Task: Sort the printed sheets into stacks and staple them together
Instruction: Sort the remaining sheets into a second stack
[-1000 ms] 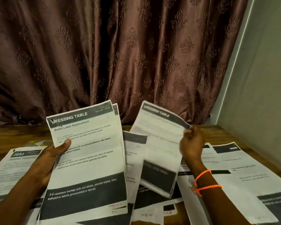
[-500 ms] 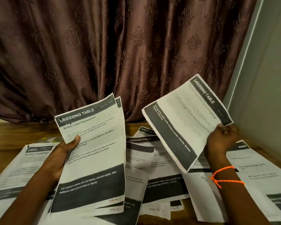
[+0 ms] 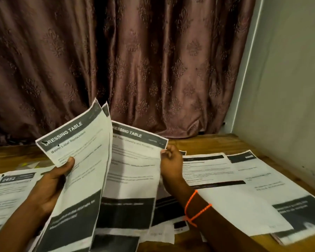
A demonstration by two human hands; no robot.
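Now left hand [image 3: 53, 180] grips the stapled sheets [image 3: 76, 171]; right hand [image 3: 170, 160] pinches a loose sheet [image 3: 135, 170].

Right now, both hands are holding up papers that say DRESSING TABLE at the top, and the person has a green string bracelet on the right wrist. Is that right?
Not quite. The head view shows the string bracelet on the right wrist is orange, not green. The rest holds: the left hand holds the Bottle Label Replacement sheets and the right hand pinches another sheet, both headed DRESSING TABLE.

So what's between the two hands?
In the head view, printed sheets: the left hand grips a stack, and the right hand pinches a single sheet beside it.
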